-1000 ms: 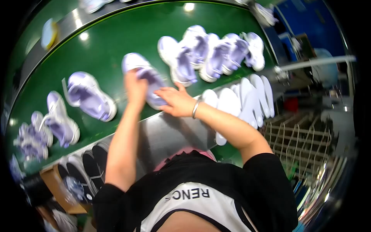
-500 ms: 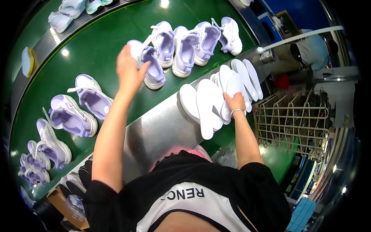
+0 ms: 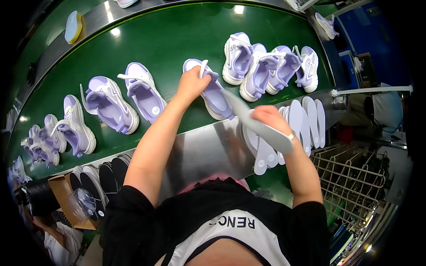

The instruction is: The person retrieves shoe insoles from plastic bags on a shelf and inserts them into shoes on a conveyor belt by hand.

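Note:
My left hand [image 3: 194, 84] grips the front of a white and lilac shoe [image 3: 216, 98] standing on the green surface [image 3: 177, 31]. In my right hand [image 3: 271, 119] is a pale insole [image 3: 259, 126], blurred by motion, its narrow upper end close to the shoe's opening. Beneath and beside that hand, more white insoles [image 3: 296, 117] lie in overlapping rows on the metal ledge [image 3: 191, 148]. To the left of the held shoe stands another shoe [image 3: 144, 95] with a round sticker inside.
Several lilac shoes [image 3: 266, 71] stand at the right, and others [image 3: 113, 106] at the left. Black insoles [image 3: 93, 184] lie lower left beside a cardboard box [image 3: 62, 199]. A wire rack [image 3: 350, 177] is at lower right. Another person's arm [image 3: 51, 230] shows at lower left.
My right hand has lifted an insole from the ledge and brought it beside the shoe. My left hand has closed on a shoe's front. The camera view has shifted.

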